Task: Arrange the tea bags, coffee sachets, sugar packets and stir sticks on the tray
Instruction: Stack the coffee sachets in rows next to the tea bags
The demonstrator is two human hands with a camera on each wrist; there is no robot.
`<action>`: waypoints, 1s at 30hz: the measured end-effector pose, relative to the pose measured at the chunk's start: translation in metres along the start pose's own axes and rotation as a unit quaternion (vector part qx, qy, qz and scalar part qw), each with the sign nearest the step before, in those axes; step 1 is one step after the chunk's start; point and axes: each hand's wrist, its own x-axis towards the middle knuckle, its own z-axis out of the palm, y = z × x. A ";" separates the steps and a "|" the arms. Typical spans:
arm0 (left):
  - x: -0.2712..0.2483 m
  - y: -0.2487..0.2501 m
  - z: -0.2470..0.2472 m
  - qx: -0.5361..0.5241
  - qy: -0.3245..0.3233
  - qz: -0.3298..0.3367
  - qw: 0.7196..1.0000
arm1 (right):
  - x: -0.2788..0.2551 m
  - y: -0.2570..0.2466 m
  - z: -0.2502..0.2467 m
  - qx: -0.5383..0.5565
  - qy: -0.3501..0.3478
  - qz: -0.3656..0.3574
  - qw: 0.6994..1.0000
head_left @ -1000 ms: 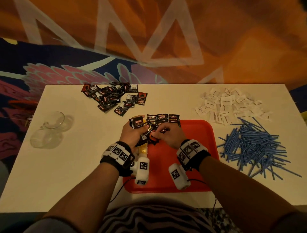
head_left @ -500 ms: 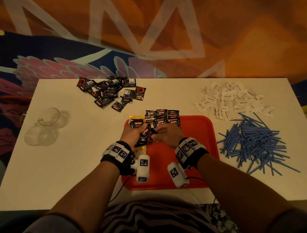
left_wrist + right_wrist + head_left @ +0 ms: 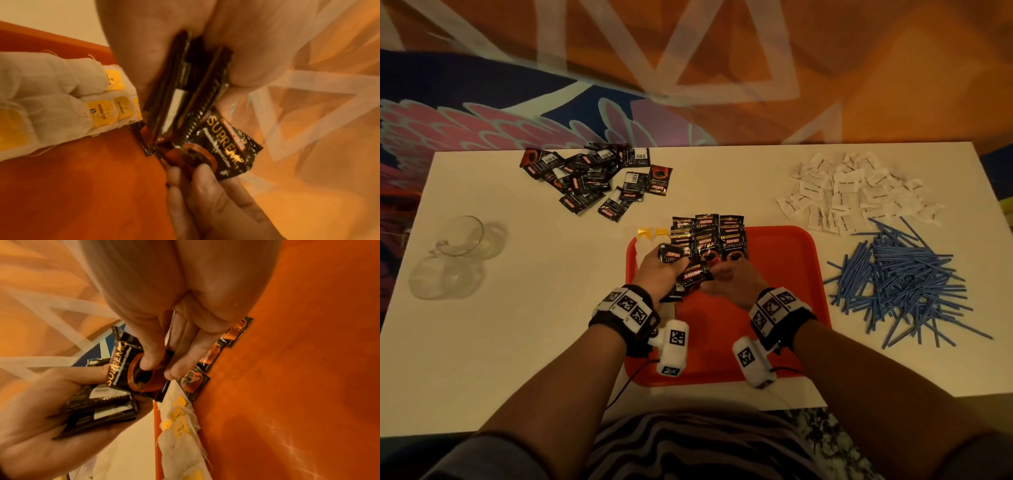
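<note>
My left hand (image 3: 660, 274) grips a small stack of coffee sachets (image 3: 180, 91) edge-on, fingers (image 3: 51, 431) curled round them so they stay squared up. My right hand (image 3: 734, 279) pinches the front sachet (image 3: 131, 369) between thumb and fingertips (image 3: 203, 168), I judge in order to peel it off the stack and lay it down alone.

Just beyond my fingers, the laid sachets (image 3: 709, 240) sit in overlapping rows at the far end of the red tray (image 3: 784, 274), labels up, which keeps them tidy and readable. Just left of my left hand, the tea bags (image 3: 61, 97) lie along the tray's left edge, yellow tags showing.

Further out on the white worktop (image 3: 517, 342), a loose heap of sachets (image 3: 592, 181) waits beyond my left hand. Well off to the right, beyond my right hand, lie the white sugar packets (image 3: 856, 192) and blue stir sticks (image 3: 907, 284), both untouched piles, so I judge the job under half done. Far left stand glass cups (image 3: 453, 257).
</note>
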 end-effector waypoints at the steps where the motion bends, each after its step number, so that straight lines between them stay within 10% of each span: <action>1: 0.002 0.001 0.002 0.008 0.001 0.001 1.000 | 0.000 0.002 -0.001 -0.035 0.003 -0.003 0.999; 11: -0.006 0.002 -0.020 -0.111 0.077 -0.075 0.988 | 0.027 0.013 -0.023 -0.176 0.166 0.077 0.967; 30: -0.022 -0.017 -0.056 -0.188 0.097 -0.112 0.971 | 0.061 0.015 -0.007 -0.109 0.223 0.106 0.963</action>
